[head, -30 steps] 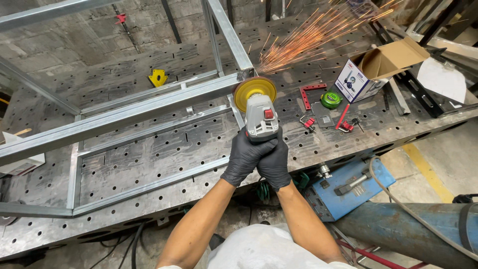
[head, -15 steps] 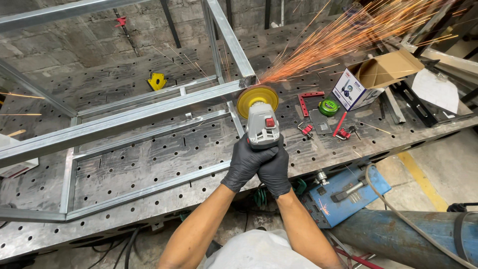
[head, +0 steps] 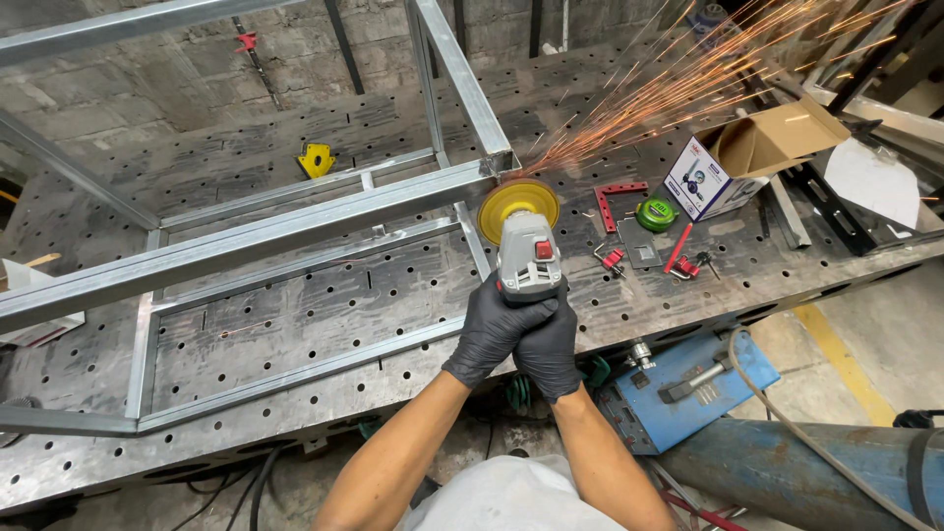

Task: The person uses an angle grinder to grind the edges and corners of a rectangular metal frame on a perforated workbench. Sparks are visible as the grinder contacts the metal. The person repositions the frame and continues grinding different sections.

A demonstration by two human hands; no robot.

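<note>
Head view: left hand (head: pixel 492 334) and right hand (head: pixel 549 346), fingers wrapped tight around grinder (head: pixel 528 258), disc on frame (head: pixel 295 231) corner above surface (head: pixel 324 305), sparks flying. Probably heavy, kicks; hold the rear body two-handed.

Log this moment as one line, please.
left hand: gripping angle grinder | right hand: gripping grinder body | yellow disc at steel frame corner | sparks flying up-right | perforated welding table
</note>
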